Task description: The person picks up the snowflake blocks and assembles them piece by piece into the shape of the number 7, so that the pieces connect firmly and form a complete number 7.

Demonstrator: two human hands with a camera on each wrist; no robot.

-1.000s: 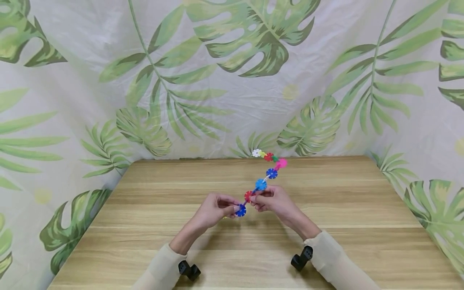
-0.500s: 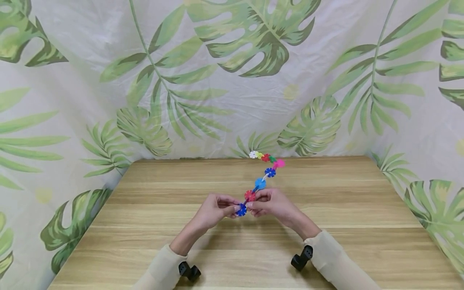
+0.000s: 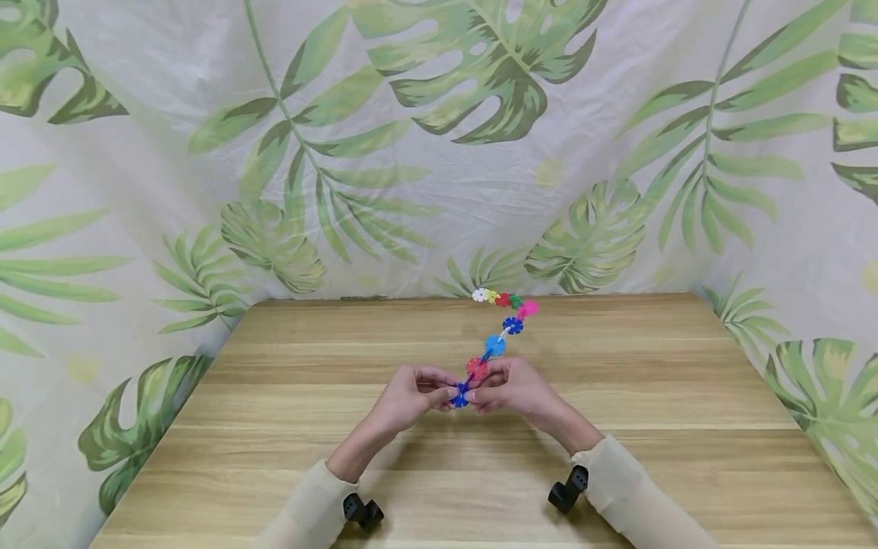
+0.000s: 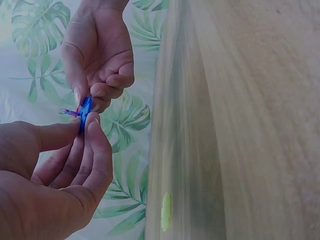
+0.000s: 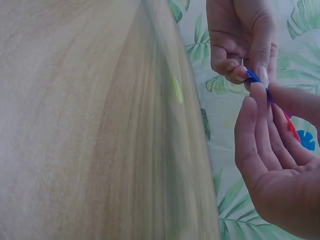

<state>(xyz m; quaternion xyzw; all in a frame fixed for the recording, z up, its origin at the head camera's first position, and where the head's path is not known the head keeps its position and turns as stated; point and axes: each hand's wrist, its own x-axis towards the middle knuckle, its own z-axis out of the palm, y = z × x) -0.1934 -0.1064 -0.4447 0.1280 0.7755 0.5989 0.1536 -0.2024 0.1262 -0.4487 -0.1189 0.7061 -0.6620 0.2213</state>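
Observation:
A chain of slotted plastic snowflake discs runs up and away from my hands in the head view. At its near end is a dark blue snowflake disc [image 3: 459, 396]; a red disc [image 3: 476, 369], a light blue disc [image 3: 495, 345] and others follow, up to a white disc [image 3: 479, 295]. My left hand [image 3: 409, 395] pinches the dark blue disc between thumb and fingers from the left. From the right, my right hand [image 3: 520, 390] pinches the same disc's other side, its fingers behind the red one. Fingers partly hide the dark blue disc in both wrist views.
A yellow-green disc [image 4: 166, 212] lies by itself on the wooden table [image 3: 617, 396], seen in both wrist views. Behind the table hangs a leaf-patterned cloth [image 3: 439, 191]. Black wrist cameras sit on both sleeves.
My right hand has shifted its grip from the red disc down to the dark blue disc. The two hands are closer together, and the chain's far end has swung slightly left.

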